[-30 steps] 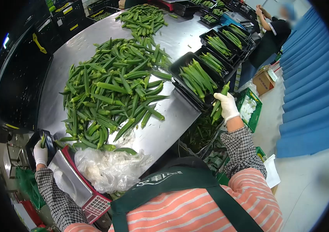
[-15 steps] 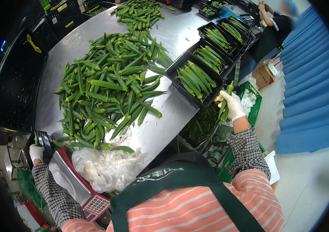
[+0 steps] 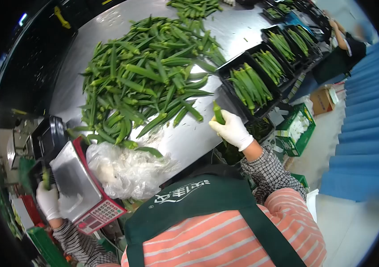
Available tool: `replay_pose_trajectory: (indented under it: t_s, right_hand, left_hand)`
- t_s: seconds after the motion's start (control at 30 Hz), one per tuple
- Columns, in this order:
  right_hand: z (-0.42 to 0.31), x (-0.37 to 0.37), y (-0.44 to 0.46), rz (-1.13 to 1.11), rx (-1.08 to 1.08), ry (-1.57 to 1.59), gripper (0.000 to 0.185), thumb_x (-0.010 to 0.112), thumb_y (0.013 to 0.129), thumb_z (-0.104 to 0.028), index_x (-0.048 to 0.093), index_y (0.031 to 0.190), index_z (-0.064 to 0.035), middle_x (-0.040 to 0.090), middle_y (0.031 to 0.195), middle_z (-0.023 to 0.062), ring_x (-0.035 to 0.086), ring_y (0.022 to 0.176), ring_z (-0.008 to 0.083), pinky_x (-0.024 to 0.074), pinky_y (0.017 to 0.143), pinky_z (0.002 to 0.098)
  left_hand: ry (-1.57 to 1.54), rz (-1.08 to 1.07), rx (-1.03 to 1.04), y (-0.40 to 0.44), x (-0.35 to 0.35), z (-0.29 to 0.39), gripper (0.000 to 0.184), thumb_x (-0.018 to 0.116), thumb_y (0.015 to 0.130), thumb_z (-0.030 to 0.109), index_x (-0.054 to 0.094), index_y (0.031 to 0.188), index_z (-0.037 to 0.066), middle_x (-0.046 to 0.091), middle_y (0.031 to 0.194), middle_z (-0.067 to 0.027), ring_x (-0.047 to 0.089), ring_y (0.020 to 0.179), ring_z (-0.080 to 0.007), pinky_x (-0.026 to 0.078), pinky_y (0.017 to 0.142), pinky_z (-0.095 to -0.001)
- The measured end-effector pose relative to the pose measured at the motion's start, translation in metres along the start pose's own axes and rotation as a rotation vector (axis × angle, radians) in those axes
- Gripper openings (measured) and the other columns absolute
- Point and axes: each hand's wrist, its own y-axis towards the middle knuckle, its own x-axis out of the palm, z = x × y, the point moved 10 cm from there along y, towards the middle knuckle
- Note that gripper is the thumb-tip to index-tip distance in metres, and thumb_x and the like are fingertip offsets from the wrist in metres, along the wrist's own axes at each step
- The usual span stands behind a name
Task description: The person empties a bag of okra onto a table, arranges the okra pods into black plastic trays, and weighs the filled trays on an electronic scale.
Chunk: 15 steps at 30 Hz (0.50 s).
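Gloved in white, my right hand (image 3: 233, 129) is closed around okra (image 3: 218, 112), the pod's cap end pointing up, above the table edge beside the nearest black tray (image 3: 267, 103). That tray holds a row of okra (image 3: 250, 86). My left hand (image 3: 48, 200), also gloved, is left of the scale (image 3: 77, 180); a green okra pod (image 3: 46, 176) sticks up from its fingers. Just above it, a black container (image 3: 52, 135) stands by the scale. A large heap of loose okra (image 3: 145, 75) covers the middle of the steel table (image 3: 178, 149).
Crumpled clear plastic bags (image 3: 125, 171) lie at the near table edge. More filled black trays (image 3: 280, 44) line the right side. A green crate (image 3: 298, 129) and a cardboard box (image 3: 323, 100) stand on the floor. Another person (image 3: 345, 49) works at the far right.
My right hand has moved left with the okra, away from the tray and crate. My left hand has come down and nearer, from the black container to beside the scale. The view has shifted.
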Motion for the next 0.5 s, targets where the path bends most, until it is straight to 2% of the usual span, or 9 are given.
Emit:
replay_pose_trajectory:
  t_s: [0.03,0.1,0.13,0.17,0.27,0.37,0.43,0.47,0.5]
  right_hand:
    - [-0.005,0.011,0.003,-0.02,-0.012,-0.032,0.031,0.066,0.077,-0.027,0.059,0.09,0.0005,0.062,0.079,0.0208,0.062,0.076,0.0343,0.0482,0.068,0.0372]
    - [-0.009,0.021,0.013,-0.015,-0.082,-0.164,0.032,0.065,0.078,-0.029,0.058,0.09,-0.0003,0.062,0.078,0.0218,0.062,0.076,0.0365,0.048,0.067,0.0397]
    - [-0.009,0.024,0.018,-0.012,-0.09,-0.207,0.027,0.065,0.078,-0.025,0.058,0.088,-0.001,0.061,0.074,0.0173,0.06,0.069,0.0289,0.048,0.065,0.036]
    - [-0.009,0.024,0.021,-0.007,-0.096,-0.253,0.022,0.065,0.079,-0.021,0.058,0.087,-0.0017,0.061,0.069,0.0128,0.059,0.062,0.0213,0.0479,0.063,0.0322]
    - [-0.009,0.023,0.024,-0.014,-0.119,-0.27,0.023,0.064,0.079,-0.023,0.058,0.087,-0.0023,0.061,0.071,0.0146,0.061,0.064,0.0257,0.0483,0.064,0.0337]
    - [0.006,0.022,0.021,0.001,-0.122,-0.341,0.027,0.064,0.079,-0.025,0.058,0.088,-0.0013,0.062,0.077,0.0187,0.062,0.074,0.0339,0.0489,0.068,0.0384]
    - [0.011,0.024,0.019,0.001,-0.119,-0.342,0.028,0.064,0.078,-0.026,0.058,0.089,-0.001,0.063,0.08,0.0194,0.061,0.077,0.0365,0.0489,0.069,0.039]
    - [0.007,0.024,0.019,0.0,-0.12,-0.347,0.028,0.063,0.078,-0.027,0.058,0.089,-0.0016,0.062,0.082,0.0187,0.06,0.08,0.0367,0.0484,0.071,0.0405]
    - [0.002,0.024,0.02,0.011,-0.134,-0.367,0.027,0.062,0.078,-0.027,0.058,0.088,-0.0024,0.062,0.083,0.0185,0.06,0.08,0.0366,0.0481,0.071,0.0417]
  left_hand:
    - [0.033,0.007,0.059,-0.018,0.008,0.015,0.027,0.067,0.073,0.021,0.06,0.086,-0.001,0.061,0.08,-0.0217,0.06,0.079,-0.0392,0.046,0.07,-0.0424]
    - [-0.073,-0.037,0.044,-0.035,0.024,0.022,0.028,0.071,0.07,0.022,0.059,0.081,-0.001,0.06,0.074,-0.0202,0.058,0.069,-0.0373,0.045,0.065,-0.0418]
    - [-0.142,-0.153,-0.052,-0.035,0.026,0.022,0.031,0.073,0.07,0.025,0.058,0.078,-0.001,0.058,0.068,-0.0164,0.053,0.06,-0.029,0.043,0.06,-0.0383]
    - [-0.252,-0.148,-0.129,-0.035,0.019,0.017,0.028,0.07,0.074,0.024,0.058,0.079,-0.002,0.055,0.066,-0.0124,0.048,0.058,-0.0208,0.041,0.058,-0.0344]
    - [-0.261,0.047,-0.056,-0.024,-0.007,0.002,0.019,0.065,0.081,0.017,0.059,0.088,0.0,0.055,0.066,-0.0116,0.048,0.058,-0.0189,0.042,0.06,-0.0328]
    - [-0.087,0.079,0.083,-0.006,0.026,-0.032,0.024,0.063,0.078,0.01,0.057,0.1,0.003,0.059,0.086,-0.0161,0.057,0.078,-0.0315,0.045,0.073,-0.0389]
    - [0.009,-0.027,0.212,0.002,0.077,-0.074,0.035,0.064,0.069,0.002,0.057,0.103,0.005,0.056,0.098,-0.0168,0.055,0.091,-0.0354,0.044,0.08,-0.0403]
    - [-0.086,-0.126,0.146,-0.001,0.084,-0.071,0.041,0.067,0.061,-0.001,0.058,0.101,0.006,0.056,0.101,-0.0158,0.053,0.097,-0.0338,0.044,0.084,-0.0383]
    - [-0.081,-0.241,0.182,-0.001,0.089,-0.065,0.054,0.071,0.056,0.0,0.057,0.108,0.006,0.055,0.109,-0.0162,0.05,0.105,-0.0343,0.042,0.092,-0.0375]
